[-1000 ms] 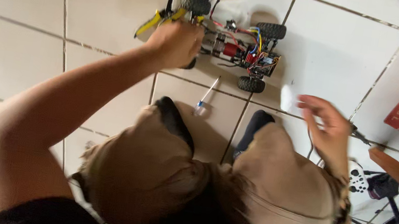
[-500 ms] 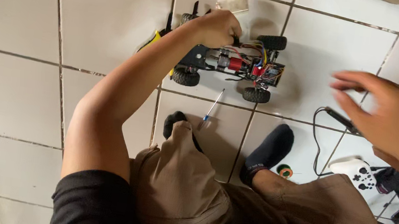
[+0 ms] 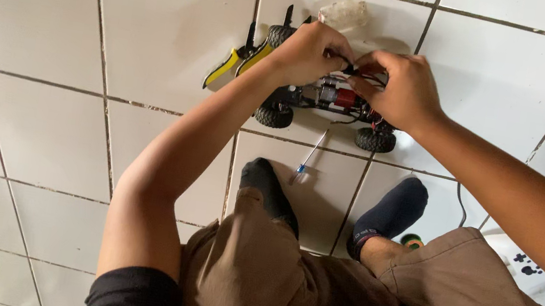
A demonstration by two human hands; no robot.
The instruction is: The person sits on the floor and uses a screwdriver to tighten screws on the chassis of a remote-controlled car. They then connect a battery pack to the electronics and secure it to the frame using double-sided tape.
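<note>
white tiled floor (image 3: 162, 21): both hands, left hand (image 3: 313, 51) and right hand (image 3: 397, 89), pinch thin wires atop the toy car chassis (image 3: 326, 103); screwdriver (image 3: 310, 153) just below it; seating them needs care.

The floor (image 3: 88, 39) is laid with large glossy white square tiles, divided by thin dark grout lines (image 3: 150, 104) that run slightly skewed. Soft light gives a pale sheen on the tiles at upper right.

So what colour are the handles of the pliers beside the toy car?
Yellow and black handles, head view.
</note>
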